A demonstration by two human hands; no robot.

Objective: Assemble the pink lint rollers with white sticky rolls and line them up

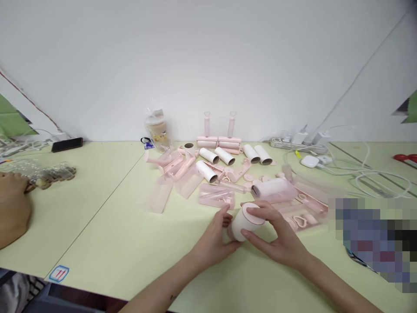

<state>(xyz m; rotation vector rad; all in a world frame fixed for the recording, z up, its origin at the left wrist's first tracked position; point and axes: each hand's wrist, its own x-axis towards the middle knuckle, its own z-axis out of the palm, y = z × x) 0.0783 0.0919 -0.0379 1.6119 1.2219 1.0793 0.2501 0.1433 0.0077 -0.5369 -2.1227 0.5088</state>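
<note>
Being gripped two-handed: roll [242,225], tilted, base [230,233] held by left hand [211,237], top [252,214] by right hand [282,238], likely for steadiness; pink parts [185,168] spread far, probably for easy reach.

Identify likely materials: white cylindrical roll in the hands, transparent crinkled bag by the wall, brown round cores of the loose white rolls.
White cylindrical roll: probably paper, matte, no sharp highlights.
Transparent crinkled bag: seemingly glossy plastic film; tan container shows through.
Brown round cores: likely matte cardboard, from the brown rims.
</note>
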